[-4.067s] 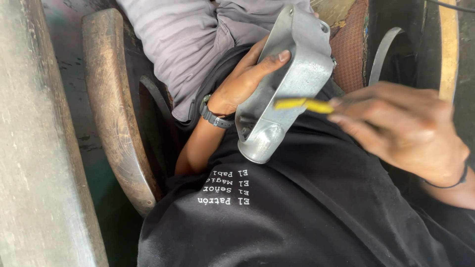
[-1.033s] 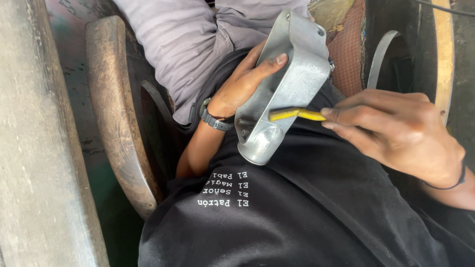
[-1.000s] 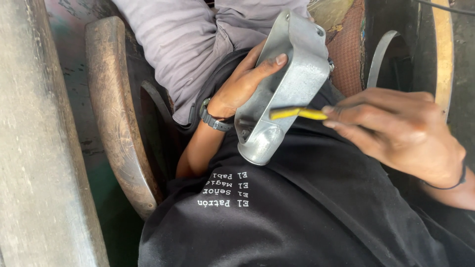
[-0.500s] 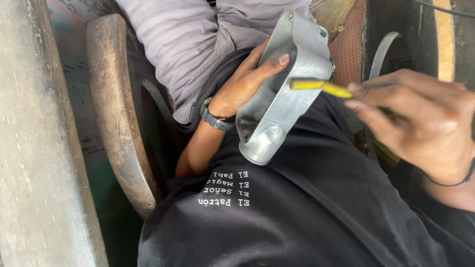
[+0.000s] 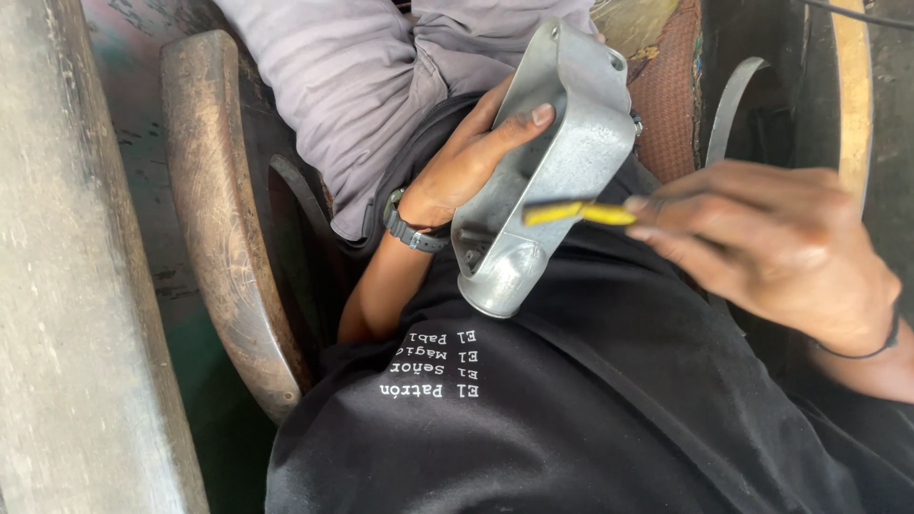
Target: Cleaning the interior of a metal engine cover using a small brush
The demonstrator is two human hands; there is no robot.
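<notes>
The left hand (image 5: 466,167) was wrapped around the side of a grey cast-metal conduit body (image 5: 552,162), thumb pressed on its flat face, fingers hidden behind it; the grip was firm and closed. The body was held tilted over the lap, against the black shirt (image 5: 571,419), its round threaded hub pointing down towards the wearer.

The right hand (image 5: 771,252) pinched a yellow-handled tool (image 5: 576,211), probably a small screwdriver, between closed fingertips. Half a second before, the tool had been lifted higher and farther right; it had since come back down to lie across the middle of the body's face, close to where it sat a second ago. This suggested repeated working strokes on the same spot.

The body's hub opening showed no visible contents; its interior was in shadow. A wristwatch (image 5: 411,228) sat on the left wrist, and a worn wooden chair arm (image 5: 224,219) curved alongside.
</notes>
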